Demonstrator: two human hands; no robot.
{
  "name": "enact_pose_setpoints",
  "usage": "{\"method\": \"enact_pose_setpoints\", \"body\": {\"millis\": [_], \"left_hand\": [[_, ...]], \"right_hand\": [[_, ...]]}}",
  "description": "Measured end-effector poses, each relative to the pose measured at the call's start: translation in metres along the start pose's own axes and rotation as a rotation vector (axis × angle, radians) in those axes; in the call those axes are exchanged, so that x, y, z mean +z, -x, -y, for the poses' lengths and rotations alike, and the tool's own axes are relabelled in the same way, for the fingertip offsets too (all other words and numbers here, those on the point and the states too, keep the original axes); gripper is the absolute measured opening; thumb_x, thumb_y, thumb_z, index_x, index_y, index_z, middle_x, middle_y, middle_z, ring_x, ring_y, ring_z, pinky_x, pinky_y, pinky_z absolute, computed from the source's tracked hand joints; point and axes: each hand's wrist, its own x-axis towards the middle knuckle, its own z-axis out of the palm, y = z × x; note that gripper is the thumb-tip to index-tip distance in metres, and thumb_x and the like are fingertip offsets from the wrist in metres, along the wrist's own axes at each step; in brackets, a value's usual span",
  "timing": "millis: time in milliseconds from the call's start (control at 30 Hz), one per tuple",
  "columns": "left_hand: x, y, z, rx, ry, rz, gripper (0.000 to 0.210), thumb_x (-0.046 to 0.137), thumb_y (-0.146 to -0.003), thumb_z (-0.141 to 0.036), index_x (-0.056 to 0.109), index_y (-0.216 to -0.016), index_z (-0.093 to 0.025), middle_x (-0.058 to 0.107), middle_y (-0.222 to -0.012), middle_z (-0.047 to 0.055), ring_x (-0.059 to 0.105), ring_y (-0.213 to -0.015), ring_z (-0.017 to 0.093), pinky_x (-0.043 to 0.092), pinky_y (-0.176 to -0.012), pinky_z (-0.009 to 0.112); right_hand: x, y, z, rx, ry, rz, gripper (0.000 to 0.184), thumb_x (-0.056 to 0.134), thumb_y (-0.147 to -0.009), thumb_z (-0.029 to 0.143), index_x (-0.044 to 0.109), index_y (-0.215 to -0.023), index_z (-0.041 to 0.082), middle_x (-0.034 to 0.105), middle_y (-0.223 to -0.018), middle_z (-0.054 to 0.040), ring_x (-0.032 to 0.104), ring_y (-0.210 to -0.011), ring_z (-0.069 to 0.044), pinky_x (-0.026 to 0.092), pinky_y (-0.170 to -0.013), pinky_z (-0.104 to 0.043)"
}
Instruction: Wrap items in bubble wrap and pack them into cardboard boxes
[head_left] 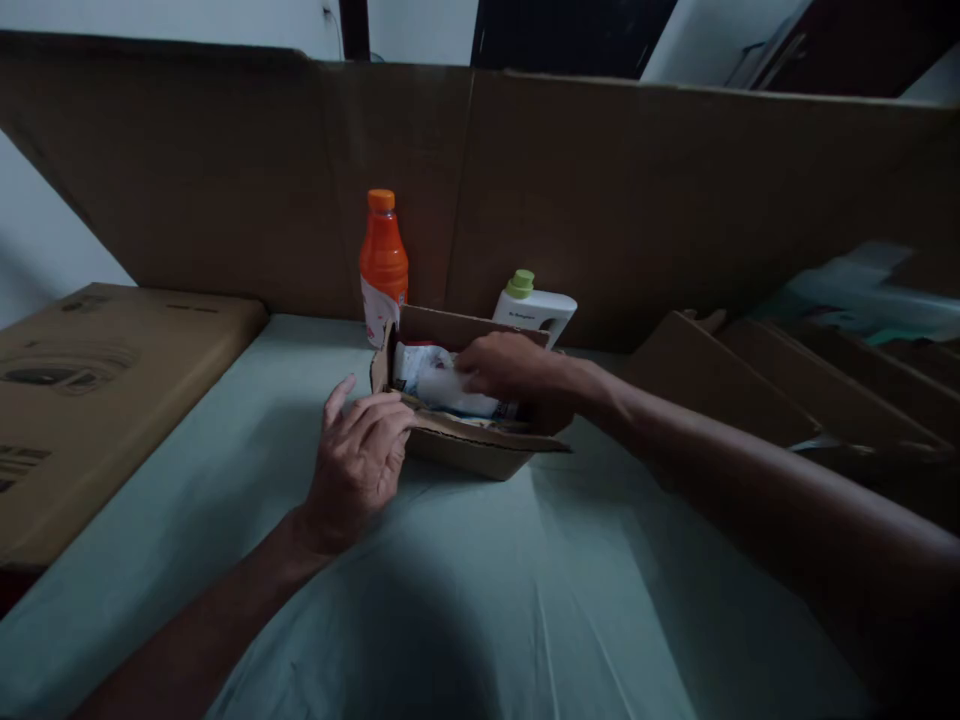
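Observation:
A small open cardboard box point(472, 455) stands on the sheet in front of me, its flaps raised. My left hand point(364, 455) is at its near left corner, fingers closed over the edge of the front flap, with one finger lifted away. My right hand point(506, 365) reaches into the box from the right, its fingers curled at a white plastic packet point(442, 385). Those fingertips are partly hidden against the packet. Other printed items lie under it, too dark to name.
Behind the box stand an orange bottle point(384, 260) and a white jug with a green cap point(536, 307). A large flat carton point(112, 380) lies at left. Cardboard pieces point(720, 380) lean at right. A tall cardboard panel point(600, 190) closes off the back.

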Motion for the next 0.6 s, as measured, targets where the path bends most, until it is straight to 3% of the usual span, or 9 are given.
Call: {"method": "enact_pose_setpoints", "body": {"millis": [100,267,600], "left_hand": [[0.004,-0.009,0.004,0.02,0.002,-0.019,0.02,0.055,-0.092,-0.011,0.063,-0.104,-0.024,0.076,-0.098,0.002,0.07,-0.103,0.021,0.031,-0.118,0.051],[0.01,-0.018,0.006,0.04,-0.015,-0.065,0.017,0.054,-0.092,-0.011,0.062,-0.102,-0.022,0.074,-0.093,0.002,0.069,-0.101,0.021,0.034,-0.117,0.05],[0.013,-0.023,0.005,-0.008,-0.011,-0.082,0.016,0.054,-0.094,-0.017,0.064,-0.103,-0.025,0.072,-0.097,0.002,0.068,-0.107,0.022,0.035,-0.117,0.051]], "right_hand": [[0.01,-0.015,0.012,-0.041,0.056,0.103,0.023,0.071,-0.076,0.007,0.079,-0.095,0.017,0.078,-0.095,-0.0124,0.074,-0.085,-0.027,0.051,-0.069,-0.031],[0.005,-0.013,0.014,-0.057,0.17,0.076,0.023,0.069,-0.081,0.008,0.078,-0.102,0.013,0.078,-0.099,-0.0182,0.074,-0.094,-0.032,0.055,-0.076,-0.037],[0.008,-0.013,0.007,-0.069,0.039,0.078,0.02,0.076,-0.075,0.008,0.079,-0.094,0.015,0.078,-0.092,-0.013,0.074,-0.09,-0.028,0.053,-0.074,-0.033]]}}
